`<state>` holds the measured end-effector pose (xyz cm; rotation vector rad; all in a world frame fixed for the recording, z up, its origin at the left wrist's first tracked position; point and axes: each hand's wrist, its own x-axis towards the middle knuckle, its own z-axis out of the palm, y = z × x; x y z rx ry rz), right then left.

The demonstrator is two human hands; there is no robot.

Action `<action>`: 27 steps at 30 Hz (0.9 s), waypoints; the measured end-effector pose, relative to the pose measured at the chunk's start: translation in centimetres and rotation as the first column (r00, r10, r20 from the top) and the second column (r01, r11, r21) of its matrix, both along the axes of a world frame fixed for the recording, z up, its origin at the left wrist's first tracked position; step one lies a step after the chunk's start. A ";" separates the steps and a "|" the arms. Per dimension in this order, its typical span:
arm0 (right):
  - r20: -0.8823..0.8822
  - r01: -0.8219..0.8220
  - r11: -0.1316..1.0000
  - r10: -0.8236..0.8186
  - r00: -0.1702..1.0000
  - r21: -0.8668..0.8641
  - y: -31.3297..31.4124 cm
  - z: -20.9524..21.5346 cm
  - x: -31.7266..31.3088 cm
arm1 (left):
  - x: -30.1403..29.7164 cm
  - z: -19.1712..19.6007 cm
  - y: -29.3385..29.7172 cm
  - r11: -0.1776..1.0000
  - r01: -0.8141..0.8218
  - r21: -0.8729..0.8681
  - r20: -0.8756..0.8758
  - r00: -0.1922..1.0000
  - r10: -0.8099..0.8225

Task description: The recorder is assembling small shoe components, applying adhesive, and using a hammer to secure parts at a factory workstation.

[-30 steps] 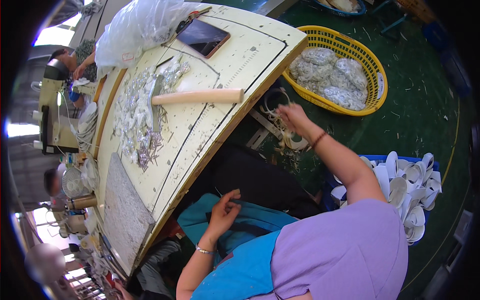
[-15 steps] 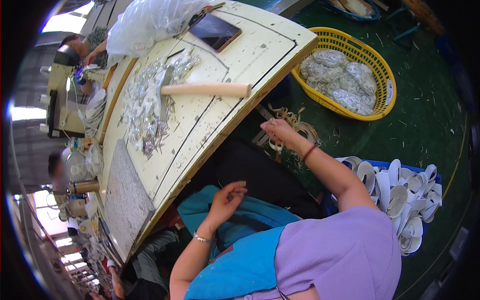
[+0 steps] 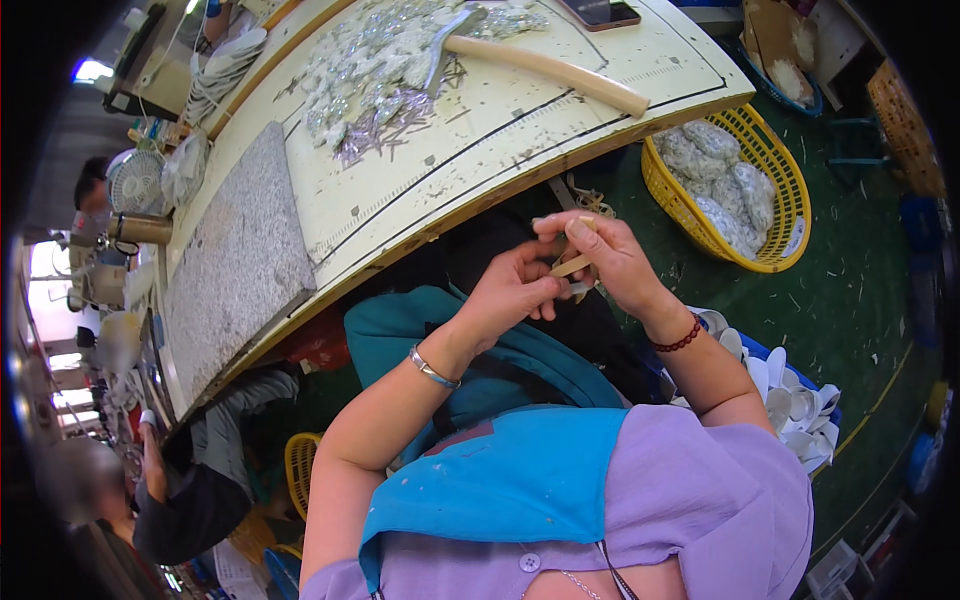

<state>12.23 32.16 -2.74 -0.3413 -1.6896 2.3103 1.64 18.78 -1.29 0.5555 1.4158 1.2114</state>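
Note:
Over my lap, just off the table's edge, my two hands are close together. A short narrow beige strip (image 3: 571, 266) runs between them. My left hand (image 3: 505, 295), with a silver bangle at the wrist, pinches its lower end between thumb and fingers. The upper end is gripped by my right hand (image 3: 622, 262), which has a red bead bracelet. A small pale bit shows under the fingers, too small to name. Above them on the table (image 3: 400, 205) lies a hammer (image 3: 550, 70) with a wooden handle, its metal head against a pile of shiny silvery pieces (image 3: 375, 75).
A grey stone slab (image 3: 240, 260) rests on the table's left part; a phone (image 3: 603, 12) lies at the far edge. To the right stand a yellow basket (image 3: 800, 185) of plastic-wrapped bundles and a blue crate with white curved pieces (image 3: 800, 405). A co-worker (image 3: 195, 510) sits lower left.
My right hand has come in from beside the yellow basket, and my left has moved up and right to meet it. The strip now spans both hands. The view has shifted.

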 end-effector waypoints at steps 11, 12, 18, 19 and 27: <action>0.113 0.167 0.901 -0.132 0.985 -0.399 0.5 -0.3 0.1 | -1.4 -0.9 -3.7 0.982 -0.188 0.030 -0.041 0.981 0.189; 0.108 0.165 0.884 -0.130 0.986 -0.438 0.2 -0.3 0.1 | -1.6 -1.1 -3.9 0.960 -0.274 0.054 -0.023 0.961 0.275; 0.344 -0.193 0.973 0.226 0.912 -0.127 -0.3 -0.8 1.1 | -2.5 -1.2 -4.6 0.949 -0.312 0.043 -0.068 0.947 0.314; 0.355 -0.196 0.956 0.264 0.897 -0.216 -0.3 -1.0 1.2 | -2.6 -1.2 -4.8 0.948 -0.316 0.042 -0.066 0.946 0.318; -0.047 -0.011 0.665 -0.036 0.998 -0.747 -0.1 -2.6 0.9 | -2.2 -0.6 -6.0 0.889 -0.454 0.056 0.278 0.862 0.423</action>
